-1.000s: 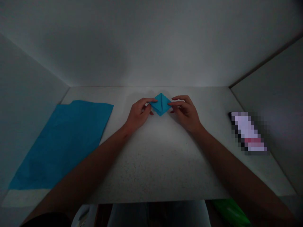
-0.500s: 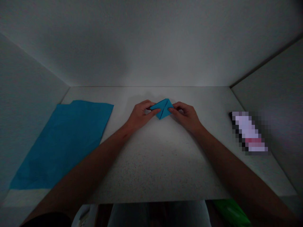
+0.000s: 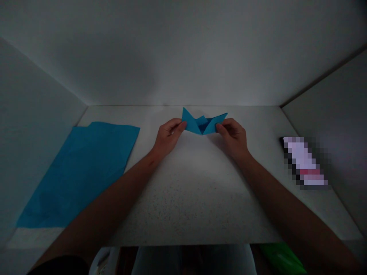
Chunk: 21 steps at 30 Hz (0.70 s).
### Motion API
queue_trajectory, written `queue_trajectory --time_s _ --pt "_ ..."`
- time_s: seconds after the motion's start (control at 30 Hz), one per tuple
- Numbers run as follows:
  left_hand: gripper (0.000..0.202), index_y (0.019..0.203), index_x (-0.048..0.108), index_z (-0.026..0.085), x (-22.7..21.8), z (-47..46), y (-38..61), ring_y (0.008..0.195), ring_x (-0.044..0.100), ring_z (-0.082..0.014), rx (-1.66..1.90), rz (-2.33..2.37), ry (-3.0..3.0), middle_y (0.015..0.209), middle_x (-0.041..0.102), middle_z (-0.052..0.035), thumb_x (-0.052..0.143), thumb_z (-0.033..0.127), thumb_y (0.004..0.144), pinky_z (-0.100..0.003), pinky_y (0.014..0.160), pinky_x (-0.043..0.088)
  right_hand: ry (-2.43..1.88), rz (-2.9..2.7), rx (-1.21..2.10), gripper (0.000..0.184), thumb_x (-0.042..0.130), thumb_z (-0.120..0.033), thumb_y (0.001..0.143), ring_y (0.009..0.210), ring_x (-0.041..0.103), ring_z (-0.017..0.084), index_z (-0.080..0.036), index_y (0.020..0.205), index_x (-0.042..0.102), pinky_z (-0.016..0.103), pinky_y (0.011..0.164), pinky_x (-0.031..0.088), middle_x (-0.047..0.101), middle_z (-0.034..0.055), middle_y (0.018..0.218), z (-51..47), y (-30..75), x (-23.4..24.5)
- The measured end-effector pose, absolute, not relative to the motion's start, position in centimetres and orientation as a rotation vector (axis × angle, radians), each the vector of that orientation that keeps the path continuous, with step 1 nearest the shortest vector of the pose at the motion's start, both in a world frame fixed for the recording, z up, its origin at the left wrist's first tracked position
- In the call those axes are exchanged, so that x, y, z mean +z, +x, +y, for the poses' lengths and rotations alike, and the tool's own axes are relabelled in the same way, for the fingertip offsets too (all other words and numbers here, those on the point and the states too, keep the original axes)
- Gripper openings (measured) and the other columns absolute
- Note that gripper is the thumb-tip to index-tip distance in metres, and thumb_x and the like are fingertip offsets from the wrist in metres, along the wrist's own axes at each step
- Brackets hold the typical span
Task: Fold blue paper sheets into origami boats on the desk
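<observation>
Between my hands is a small folded blue paper boat (image 3: pixel 193 124), its two pointed ends spread apart and a peak showing in the middle. My left hand (image 3: pixel 169 134) pinches its left end, thumb in front and fingers behind. The right end is pinched the same way by my right hand (image 3: pixel 233 136). A dark hollow shows at the boat's centre. The fingers behind the paper are partly hidden.
A large blue paper sheet (image 3: pixel 86 168) lies at the left of the speckled white table (image 3: pixel 183 206). On the right lies a pixelated phone-like object (image 3: pixel 304 160). Walls stand behind and at both sides. Below the front edge, a green thing (image 3: pixel 282 258) shows.
The folded paper has gone from a compact diamond to a wide, opened boat shape. My hands have moved apart, still pinching its ends.
</observation>
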<state>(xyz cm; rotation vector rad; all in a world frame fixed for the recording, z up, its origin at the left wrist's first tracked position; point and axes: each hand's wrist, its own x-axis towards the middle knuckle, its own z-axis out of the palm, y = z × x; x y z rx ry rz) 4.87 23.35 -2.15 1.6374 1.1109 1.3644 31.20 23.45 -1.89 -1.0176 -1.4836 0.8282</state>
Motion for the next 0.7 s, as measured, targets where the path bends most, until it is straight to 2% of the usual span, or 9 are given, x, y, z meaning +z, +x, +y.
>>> queue_trajectory --time_s 0.07,0.27,0.37,0.47,0.6,0.7 --pt "0.050 0.090 0.066 0.022 -2.8 23.9 4.9 0.085 0.073 -0.0186 1.410 1.113 1.526 0.086 0.070 -0.0021 0.069 0.070 0.103 -0.034 0.083 0.063 -1.035 -1.445 0.846 0.044 0.082 -0.070 0.093 0.076 0.068 0.019 -0.029 0.093 0.066 0.037 0.074 0.064 0.068 0.0000 0.083 23.8 31.3 -2.1" --pt "0.058 0.111 0.059 0.024 -3.9 24.9 4.7 0.097 0.082 -0.0230 1.425 1.048 1.454 0.107 0.078 -0.0074 0.059 0.081 0.103 -0.042 0.091 0.070 -0.997 -1.403 0.964 0.051 0.081 -0.075 0.092 0.082 0.076 0.021 -0.030 0.095 0.057 0.038 0.075 0.069 0.072 -0.0004 0.085 24.1 31.3 -2.4" --pt "0.061 0.117 0.065 0.024 -3.7 24.7 4.6 0.101 0.083 -0.0242 1.390 1.027 1.513 0.111 0.082 -0.0089 0.073 0.081 0.095 -0.041 0.092 0.069 -0.972 -1.434 1.048 0.050 0.082 -0.071 0.093 0.078 0.076 0.020 -0.029 0.095 0.054 0.037 0.072 0.068 0.076 0.0005 0.086 23.7 31.1 -2.2" --pt "0.057 0.107 0.077 0.022 -3.1 24.0 4.7 0.101 0.082 -0.0254 1.352 1.006 1.553 0.108 0.085 -0.0090 0.092 0.070 0.082 -0.043 0.094 0.068 -0.942 -1.471 1.106 0.051 0.089 -0.064 0.089 0.075 0.076 0.019 -0.029 0.094 0.053 0.035 0.068 0.065 0.078 0.0008 0.086 23.1 30.9 -2.0" --pt "0.040 0.089 0.083 0.022 -2.2 23.3 4.8 0.087 0.079 -0.0223 1.255 0.975 1.605 0.090 0.083 -0.0047 0.092 0.061 0.084 -0.038 0.085 0.066 -0.960 -1.551 1.060 0.050 0.101 -0.054 0.076 0.070 0.070 0.017 -0.029 0.099 0.064 0.032 0.064 0.058 0.075 -0.0017 0.082 22.5 30.7 -1.3" --pt "0.045 0.082 0.081 0.022 -2.1 23.2 4.9 0.079 0.075 -0.0203 1.256 0.974 1.587 0.082 0.079 -0.0023 0.091 0.066 0.084 -0.035 0.076 0.063 -1.040 -1.596 0.998 0.043 0.100 -0.053 0.078 0.061 0.058 0.014 -0.026 0.087 0.068 0.029 0.057 0.048 0.067 -0.0037 0.071 22.3 30.7 -0.8"
